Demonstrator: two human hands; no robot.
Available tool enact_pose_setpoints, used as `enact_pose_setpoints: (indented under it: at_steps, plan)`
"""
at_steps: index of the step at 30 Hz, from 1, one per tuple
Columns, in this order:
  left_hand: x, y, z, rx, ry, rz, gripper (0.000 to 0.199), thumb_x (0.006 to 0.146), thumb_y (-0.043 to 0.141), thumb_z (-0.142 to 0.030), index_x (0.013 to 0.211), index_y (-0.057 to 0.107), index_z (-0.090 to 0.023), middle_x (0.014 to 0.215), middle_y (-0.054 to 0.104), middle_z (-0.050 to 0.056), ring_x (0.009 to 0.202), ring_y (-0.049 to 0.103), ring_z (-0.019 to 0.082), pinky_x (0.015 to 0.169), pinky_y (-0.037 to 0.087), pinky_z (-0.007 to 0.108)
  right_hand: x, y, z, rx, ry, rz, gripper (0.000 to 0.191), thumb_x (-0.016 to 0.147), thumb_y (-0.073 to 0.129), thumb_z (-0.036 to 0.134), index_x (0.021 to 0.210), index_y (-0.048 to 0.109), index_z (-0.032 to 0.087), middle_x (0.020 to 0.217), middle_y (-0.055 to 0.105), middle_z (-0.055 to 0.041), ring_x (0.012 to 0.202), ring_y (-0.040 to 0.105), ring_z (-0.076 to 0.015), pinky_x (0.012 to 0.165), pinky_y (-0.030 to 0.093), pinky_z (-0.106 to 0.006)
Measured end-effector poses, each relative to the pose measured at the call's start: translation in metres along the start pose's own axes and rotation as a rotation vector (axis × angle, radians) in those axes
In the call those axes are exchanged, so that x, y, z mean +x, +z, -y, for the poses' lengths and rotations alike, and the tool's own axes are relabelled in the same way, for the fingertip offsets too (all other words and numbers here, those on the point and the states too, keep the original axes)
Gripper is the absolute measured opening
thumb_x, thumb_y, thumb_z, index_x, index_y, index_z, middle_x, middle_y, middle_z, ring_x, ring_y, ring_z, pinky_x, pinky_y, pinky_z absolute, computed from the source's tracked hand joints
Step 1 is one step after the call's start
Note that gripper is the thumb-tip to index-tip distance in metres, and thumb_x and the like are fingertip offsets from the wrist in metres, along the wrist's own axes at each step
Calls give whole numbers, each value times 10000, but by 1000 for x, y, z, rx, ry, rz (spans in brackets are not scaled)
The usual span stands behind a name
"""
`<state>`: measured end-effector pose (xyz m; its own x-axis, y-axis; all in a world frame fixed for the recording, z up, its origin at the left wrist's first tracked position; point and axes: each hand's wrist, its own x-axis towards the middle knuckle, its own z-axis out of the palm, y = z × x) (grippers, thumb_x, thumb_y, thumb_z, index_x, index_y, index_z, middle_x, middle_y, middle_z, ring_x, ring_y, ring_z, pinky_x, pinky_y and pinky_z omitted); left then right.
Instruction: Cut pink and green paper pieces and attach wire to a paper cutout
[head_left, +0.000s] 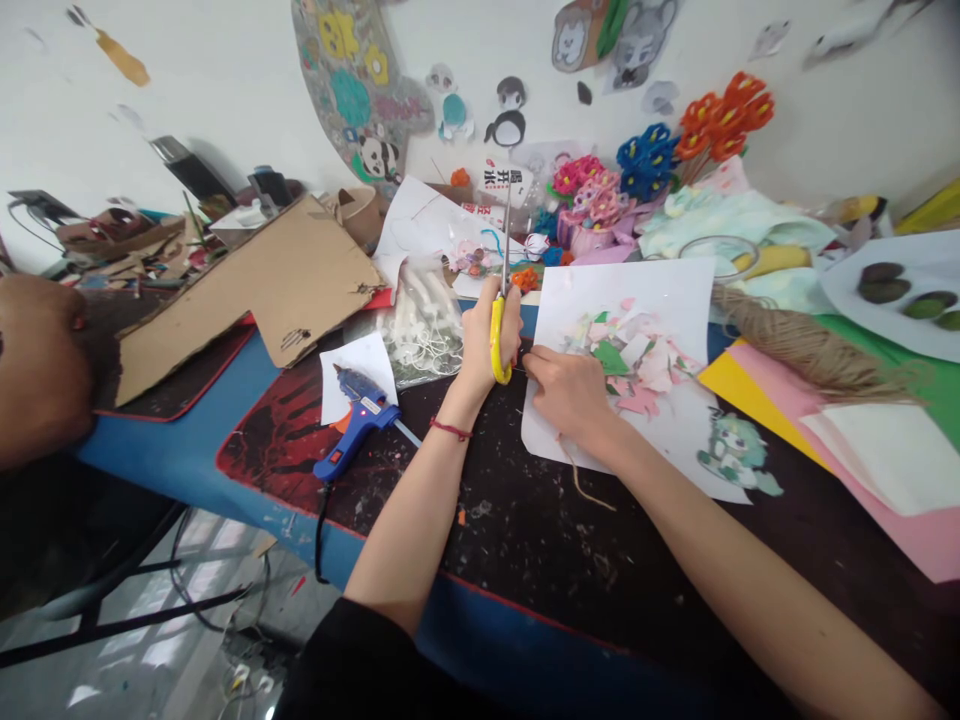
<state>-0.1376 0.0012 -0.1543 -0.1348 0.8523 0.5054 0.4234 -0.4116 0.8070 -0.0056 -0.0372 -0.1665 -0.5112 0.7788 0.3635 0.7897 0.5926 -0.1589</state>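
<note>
My left hand (487,340) is closed round the yellow handles of a pair of scissors (499,335), whose blades point up and away from me. Just to its right, my right hand (574,395) has its fingers pressed together at the left edge of a white sheet (630,290). A thin brown string (589,490) hangs out from under that hand; what its fingertips pinch is too small to tell. Pink, white and green paper scraps (645,365) lie on the sheet. A blue glue gun (361,425) rests left of my left forearm, its nozzle over a small white paper.
Cut cardboard (255,290) lies at the left, near another person's arm (37,370). A plastic bag of white strings (424,330) sits behind the glue gun. Craft flowers (592,195) stand at the back. On the right are twine (810,345) and coloured paper (892,525).
</note>
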Motion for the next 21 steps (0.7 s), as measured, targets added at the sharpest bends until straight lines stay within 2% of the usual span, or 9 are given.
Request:
enact_pose_setpoints:
  at_steps: [6,16,21]
  plan:
    - [0,-4,0,21,13,6,196,970,428,-400,941,478,-212,517,517,-66,412,513,75,445,371,180,1,1,0,-6,-1,4,243,738,447,41,823,636,169,824,671,-32,623,502,-145,548,128,-323]
    - [2,2,5,81,80,12,185,981,400,-378,965,469,-207,550,541,-51,410,505,83,451,357,201,1,2,0,-9,4,7,264,748,441,43,849,649,171,826,677,-34,617,503,-146,542,126,-326]
    - [2,2,5,0,33,26,191,981,400,-392,978,459,-210,517,507,-65,407,505,83,439,360,194,1,0,1,-17,-2,10,254,730,447,36,819,642,173,812,674,-30,610,502,-146,539,132,-324]
